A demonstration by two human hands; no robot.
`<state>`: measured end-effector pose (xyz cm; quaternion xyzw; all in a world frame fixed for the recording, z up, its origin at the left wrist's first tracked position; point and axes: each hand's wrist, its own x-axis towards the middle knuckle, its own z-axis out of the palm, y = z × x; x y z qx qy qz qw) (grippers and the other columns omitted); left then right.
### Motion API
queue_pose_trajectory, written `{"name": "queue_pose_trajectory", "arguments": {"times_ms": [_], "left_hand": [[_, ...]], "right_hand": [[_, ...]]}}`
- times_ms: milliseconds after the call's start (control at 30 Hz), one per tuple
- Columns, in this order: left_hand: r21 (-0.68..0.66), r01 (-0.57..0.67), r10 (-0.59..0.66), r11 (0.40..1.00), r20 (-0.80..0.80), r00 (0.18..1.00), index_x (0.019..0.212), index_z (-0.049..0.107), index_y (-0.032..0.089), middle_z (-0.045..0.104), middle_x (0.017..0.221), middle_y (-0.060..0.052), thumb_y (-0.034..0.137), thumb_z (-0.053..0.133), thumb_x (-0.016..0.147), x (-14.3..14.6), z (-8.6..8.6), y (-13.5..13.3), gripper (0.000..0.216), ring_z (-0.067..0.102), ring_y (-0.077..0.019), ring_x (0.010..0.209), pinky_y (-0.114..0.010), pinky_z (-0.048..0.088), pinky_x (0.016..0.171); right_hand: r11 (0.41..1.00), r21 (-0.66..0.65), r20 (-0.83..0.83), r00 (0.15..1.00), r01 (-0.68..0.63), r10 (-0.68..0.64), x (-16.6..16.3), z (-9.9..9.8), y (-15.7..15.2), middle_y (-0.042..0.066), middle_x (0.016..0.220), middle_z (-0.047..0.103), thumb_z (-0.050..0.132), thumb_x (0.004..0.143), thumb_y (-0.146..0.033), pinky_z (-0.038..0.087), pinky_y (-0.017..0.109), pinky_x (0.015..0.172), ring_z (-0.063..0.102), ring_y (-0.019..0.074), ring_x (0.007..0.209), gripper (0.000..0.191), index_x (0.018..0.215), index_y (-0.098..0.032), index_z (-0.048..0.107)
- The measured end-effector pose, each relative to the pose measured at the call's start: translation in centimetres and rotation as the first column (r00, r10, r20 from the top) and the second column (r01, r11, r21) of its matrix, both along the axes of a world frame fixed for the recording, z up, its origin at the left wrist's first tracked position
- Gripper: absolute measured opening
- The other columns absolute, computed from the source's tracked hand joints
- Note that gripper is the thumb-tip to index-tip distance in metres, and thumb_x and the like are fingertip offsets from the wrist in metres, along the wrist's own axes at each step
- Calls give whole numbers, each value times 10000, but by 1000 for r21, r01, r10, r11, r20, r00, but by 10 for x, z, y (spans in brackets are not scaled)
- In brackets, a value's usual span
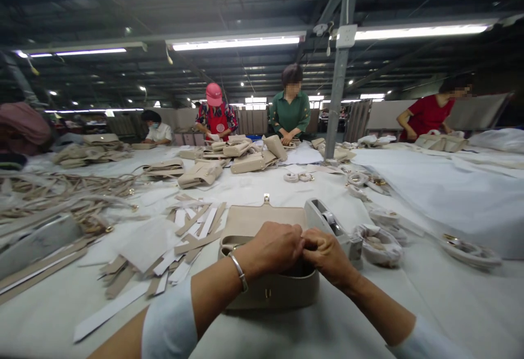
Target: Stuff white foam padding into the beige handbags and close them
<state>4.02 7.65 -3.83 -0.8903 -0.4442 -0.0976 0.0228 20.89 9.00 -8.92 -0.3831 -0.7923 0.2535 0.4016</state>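
Note:
A beige handbag [262,222] lies open on the white table in front of me, its flap with a metal clasp folded back. My left hand [273,247], a silver bangle on its wrist, is curled over the bag's opening. My right hand [327,254] meets it there, fingers pinched together. Whatever the fingers pinch is hidden between the two hands. A grey tape dispenser [327,220] stands just right of the bag, close to my right hand.
Loose beige and white strips [184,239] lie left of the bag, straps [65,190] pile at far left. Tape rolls and wrapped bundles [379,244] sit right. Finished bags [229,165] are stacked mid-table. Several other workers stand at the far side; a grey pillar [339,86] rises behind.

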Motion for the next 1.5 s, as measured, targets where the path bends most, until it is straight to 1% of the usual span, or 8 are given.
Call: {"name": "queue_pose_trajectory", "arguments": {"times_ms": [167,400,967,1167,1267,1367,1433,1500], "left_hand": [[-60,-59,61,996,19,998,846,615,175,687,798,-111,371,398,882,-5,-3,6,294,657,-261,747,-310,431,604],[-33,-234,235,972,39,971,808,665,178,693,796,-119,327,435,808,-16,-3,6,274,639,-253,742,-319,431,627],[-264,-445,505,856,240,829,546,556,175,530,590,-16,264,477,678,-118,-7,3,178,467,-152,590,-262,284,537],[-374,-400,521,837,319,792,502,468,168,431,521,19,282,514,676,-146,-7,0,213,438,-137,564,-252,304,538],[-408,-362,518,838,387,763,560,457,173,393,531,40,330,500,717,-153,-20,1,227,406,-122,556,-238,300,525],[-417,-284,495,863,595,633,610,438,177,380,577,49,399,510,752,-153,-43,0,274,394,-113,581,-228,310,542],[-444,-203,487,872,760,430,595,410,179,369,574,52,435,561,738,-150,-61,0,330,387,-111,583,-226,324,559],[-458,-123,474,880,852,220,589,397,179,386,574,52,459,595,741,-145,-78,0,375,396,-109,588,-225,347,580]], "right_hand": [[994,-96,172,983,-50,66,3,12,-1,23,795,661,643,727,-239,410,313,780,570,209,829,79,743,-216,717],[999,-29,479,878,22,-6,3,26,-2,38,858,654,652,740,-206,410,301,776,567,199,829,138,603,-189,649],[994,-104,424,902,-44,84,10,24,-6,52,967,645,576,786,-339,424,331,792,591,226,906,219,622,-205,631],[980,-188,385,914,-59,129,8,22,1,58,968,649,594,774,-419,453,345,770,604,243,881,269,609,-211,639],[975,-220,341,933,-42,117,15,16,4,82,1031,651,558,802,-499,438,390,879,582,285,1002,338,648,-217,662],[975,-221,308,946,-30,99,29,4,0,89,1267,567,519,827,-545,284,467,1074,428,314,1246,391,1028,-254,687],[978,-203,329,937,-54,120,34,-5,-7,91,1408,441,608,759,-552,208,500,1116,313,321,1333,613,1295,-263,530],[991,-129,388,919,-20,69,29,-9,-14,97,1478,332,712,666,-508,205,495,1119,236,331,1366,728,1311,-245,497]]}}
